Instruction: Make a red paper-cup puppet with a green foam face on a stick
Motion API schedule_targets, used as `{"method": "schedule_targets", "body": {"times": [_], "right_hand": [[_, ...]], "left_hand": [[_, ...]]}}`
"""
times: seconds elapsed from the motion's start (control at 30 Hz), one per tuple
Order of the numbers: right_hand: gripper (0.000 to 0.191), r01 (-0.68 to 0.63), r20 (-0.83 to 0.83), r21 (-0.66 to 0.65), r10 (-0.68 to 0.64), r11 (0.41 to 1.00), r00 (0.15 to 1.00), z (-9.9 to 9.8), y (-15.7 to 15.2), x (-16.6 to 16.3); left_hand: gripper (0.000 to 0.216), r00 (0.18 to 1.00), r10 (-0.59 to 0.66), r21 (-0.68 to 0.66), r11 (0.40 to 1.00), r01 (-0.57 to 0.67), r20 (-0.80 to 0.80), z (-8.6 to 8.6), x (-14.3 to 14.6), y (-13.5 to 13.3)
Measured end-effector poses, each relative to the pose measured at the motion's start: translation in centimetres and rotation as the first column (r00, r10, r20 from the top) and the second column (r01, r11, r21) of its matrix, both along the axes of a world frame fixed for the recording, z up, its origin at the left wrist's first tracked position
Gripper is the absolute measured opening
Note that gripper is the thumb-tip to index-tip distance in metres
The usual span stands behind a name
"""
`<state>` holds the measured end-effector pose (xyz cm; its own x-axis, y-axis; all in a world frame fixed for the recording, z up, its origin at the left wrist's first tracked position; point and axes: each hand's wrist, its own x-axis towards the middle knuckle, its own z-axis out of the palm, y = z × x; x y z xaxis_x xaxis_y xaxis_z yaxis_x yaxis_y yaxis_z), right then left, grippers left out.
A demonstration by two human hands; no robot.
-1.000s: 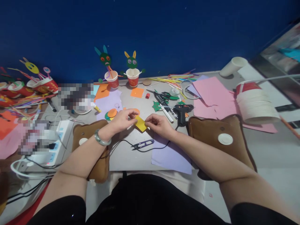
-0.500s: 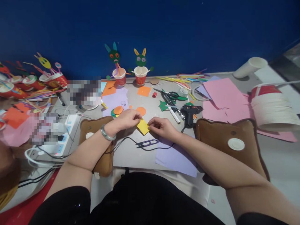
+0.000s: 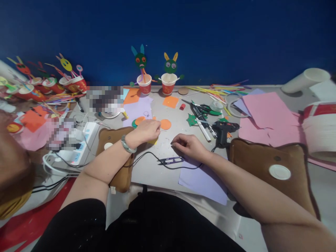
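My left hand (image 3: 149,131), with a bracelet (image 3: 127,144) on its wrist, is closed over the table. Folded yellow paper (image 3: 154,142) peeks out below its fingers, mostly hidden by the hand. To the right, my right hand (image 3: 188,145) has its fingertips pressed together, apart from the paper; whether anything small is in them is hidden. Black-handled thread snips (image 3: 172,160) lie just below it, beside a black cord. Orange paper circles (image 3: 166,124) and a green one lie around my left hand. A sheet of purple paper (image 3: 204,183) lies partly under my right forearm.
Two paper cups (image 3: 168,84) with green puppet heads stand against the blue wall. A black glue gun (image 3: 223,133), a white marker (image 3: 203,130) and pink sheets (image 3: 270,117) are on the right. Brown cushions (image 3: 270,171) flank the work area. A power strip (image 3: 85,143) and another person's arm (image 3: 13,147) are left.
The view has shifted left. My right hand has come away from the yellow paper, and the gap between my hands has widened. My left hand has turned over the paper, covering most of it.
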<state>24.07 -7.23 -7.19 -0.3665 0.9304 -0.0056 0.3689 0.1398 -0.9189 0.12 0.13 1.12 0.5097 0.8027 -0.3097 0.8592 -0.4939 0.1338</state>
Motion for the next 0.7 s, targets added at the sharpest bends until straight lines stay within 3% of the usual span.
{"method": "schedule_targets", "body": {"times": [0.3,0.7], "right_hand": [[0.023,-0.018,0.042,0.009,0.017,1.000,0.999,0.3,0.1,-0.1],[0.024,-0.019,0.053,0.027,0.017,0.999,0.998,0.2,0.2,0.1]], "left_hand": [[0.039,0.996,0.013,-0.020,1.000,-0.015,-0.084,1.0,0.4,-0.6],[0.037,0.999,0.005,0.009,1.000,-0.005,-0.051,-0.5,-0.2,-0.2]]}}
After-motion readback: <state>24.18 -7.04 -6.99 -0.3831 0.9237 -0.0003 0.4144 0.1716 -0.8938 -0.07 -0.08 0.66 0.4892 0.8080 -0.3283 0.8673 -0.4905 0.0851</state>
